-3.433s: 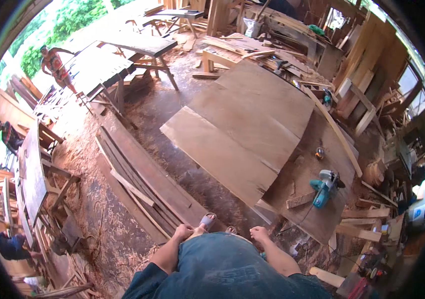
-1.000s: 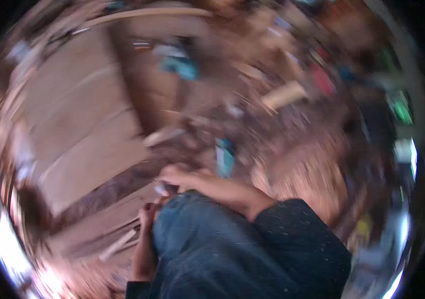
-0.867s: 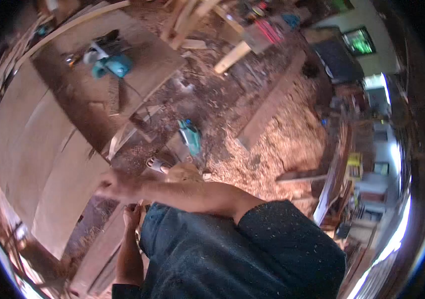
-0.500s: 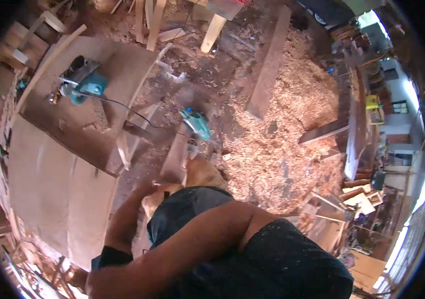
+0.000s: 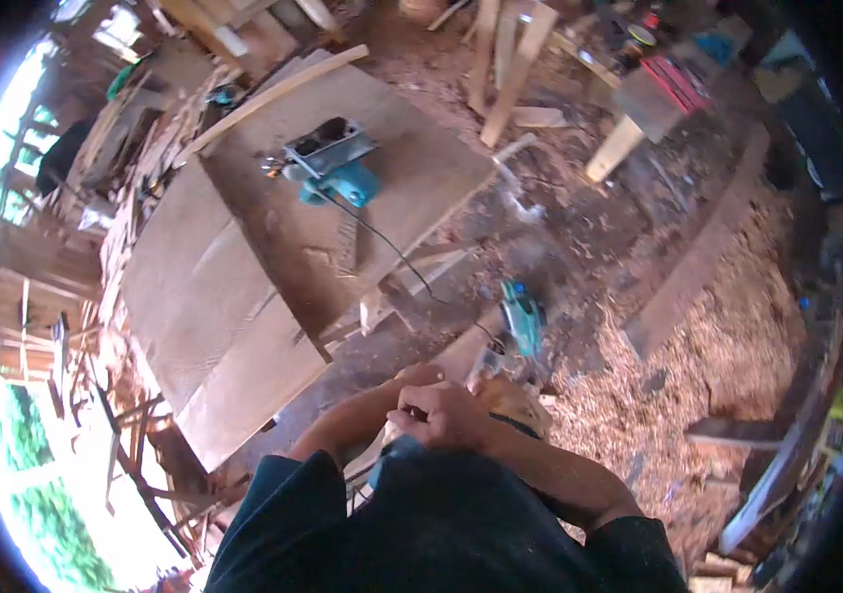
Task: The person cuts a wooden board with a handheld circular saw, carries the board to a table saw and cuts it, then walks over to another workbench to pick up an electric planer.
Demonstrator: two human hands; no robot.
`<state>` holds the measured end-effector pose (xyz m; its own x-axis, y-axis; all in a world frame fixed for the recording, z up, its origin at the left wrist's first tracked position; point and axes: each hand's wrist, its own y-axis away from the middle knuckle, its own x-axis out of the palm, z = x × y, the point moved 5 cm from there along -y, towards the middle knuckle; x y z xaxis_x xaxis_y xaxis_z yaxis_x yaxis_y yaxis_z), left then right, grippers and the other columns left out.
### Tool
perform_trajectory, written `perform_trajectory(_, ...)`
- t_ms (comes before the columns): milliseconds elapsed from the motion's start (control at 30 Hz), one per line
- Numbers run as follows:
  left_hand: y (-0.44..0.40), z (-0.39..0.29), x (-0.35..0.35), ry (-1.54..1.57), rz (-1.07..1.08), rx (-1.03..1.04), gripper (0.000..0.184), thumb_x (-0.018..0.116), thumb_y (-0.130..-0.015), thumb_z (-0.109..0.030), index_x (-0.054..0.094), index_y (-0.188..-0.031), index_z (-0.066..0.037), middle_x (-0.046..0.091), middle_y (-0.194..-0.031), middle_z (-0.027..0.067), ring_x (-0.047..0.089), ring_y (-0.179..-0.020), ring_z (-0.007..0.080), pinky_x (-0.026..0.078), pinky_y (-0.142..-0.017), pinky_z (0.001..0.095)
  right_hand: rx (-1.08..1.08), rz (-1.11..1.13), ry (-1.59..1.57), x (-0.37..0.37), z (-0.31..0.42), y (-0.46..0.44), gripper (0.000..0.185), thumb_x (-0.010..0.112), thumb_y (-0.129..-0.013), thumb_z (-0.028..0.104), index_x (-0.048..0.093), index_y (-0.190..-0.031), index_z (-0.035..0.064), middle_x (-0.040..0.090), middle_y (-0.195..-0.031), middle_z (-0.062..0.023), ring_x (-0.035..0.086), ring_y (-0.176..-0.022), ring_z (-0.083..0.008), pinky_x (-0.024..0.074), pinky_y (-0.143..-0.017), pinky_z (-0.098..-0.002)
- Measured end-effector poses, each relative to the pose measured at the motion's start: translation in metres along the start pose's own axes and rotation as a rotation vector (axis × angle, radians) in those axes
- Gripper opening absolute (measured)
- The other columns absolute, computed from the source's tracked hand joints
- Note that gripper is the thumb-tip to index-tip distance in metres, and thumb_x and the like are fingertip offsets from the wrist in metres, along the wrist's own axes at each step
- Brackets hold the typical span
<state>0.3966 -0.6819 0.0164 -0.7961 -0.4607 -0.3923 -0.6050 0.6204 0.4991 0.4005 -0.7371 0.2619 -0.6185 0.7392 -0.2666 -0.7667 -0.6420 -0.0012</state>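
Observation:
My right hand (image 5: 444,413) is in front of my body with its fingers curled closed; whatever may be inside them is hidden. Just beyond it, my left hand (image 5: 417,375) is partly covered, and its fingers do not show clearly. Both hands are close together above my bent leg. A green handheld power tool (image 5: 523,321) lies on the ground a short way ahead of them, touched by neither hand. Farther to the left, a teal power tool (image 5: 347,183) rests on a large brown board with its grey metal base turned up.
Two large brown boards (image 5: 204,296) lie at left, with a black cord (image 5: 392,247) trailing across one. Wood shavings (image 5: 678,395) cover the ground at right. A long plank (image 5: 703,247) lies there. Upright timber pieces (image 5: 520,69) and a red item (image 5: 673,84) on a stand are at the back.
My view has swung left, so the boards and tools appear farther right. My right arm, earlier reaching across to the left, has come back, and the right hand now shows near the left one.

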Motion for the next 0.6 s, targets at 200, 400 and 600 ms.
perform_trajectory(200, 0.016, 0.115, -0.079, -0.012, -0.378, -0.322, 0.027, 0.054, -0.090, -0.032, 0.066, -0.092, -0.008, 0.069, -0.081, 0.0169, 0.068, -0.074, 0.0322, 0.055, -0.064, 0.0398, 0.126, 0.102, 0.077, -0.037, -0.033, -0.027, 0.026, 0.066, -0.085, 0.029, 0.060, -0.084, 0.0042, 0.062, -0.074, -0.0180, 0.063, -0.070, -0.0369, 0.0483, -0.061, -0.0457)
perform_trajectory(400, 0.000, 0.255, -0.214, 1.008, -0.980, -0.144, 0.035, 0.055, -0.090, -0.043, 0.062, -0.102, -0.010, 0.066, -0.092, 0.0071, 0.062, -0.076, 0.0210, 0.051, -0.068, 0.0350, 0.305, 0.069, 0.153, -0.050, -0.101, 0.012, 0.022, 0.066, -0.087, 0.026, 0.064, -0.090, 0.0041, 0.065, -0.074, -0.0137, 0.066, -0.067, -0.0294, 0.0516, -0.063, -0.0381)
perform_trajectory(600, 0.022, 0.195, -0.345, 1.642, -1.326, -0.262, 0.044, 0.055, -0.086, -0.061, 0.063, -0.084, -0.017, 0.063, -0.077, 0.0010, 0.052, -0.059, 0.0142, 0.045, -0.052, 0.0315, 0.968, -0.400, 0.204, -0.087, -0.245, 0.220, 0.032, 0.067, -0.083, 0.039, 0.067, -0.095, 0.0093, 0.069, -0.084, -0.0124, 0.068, -0.078, -0.0275, 0.0529, -0.072, -0.0405)
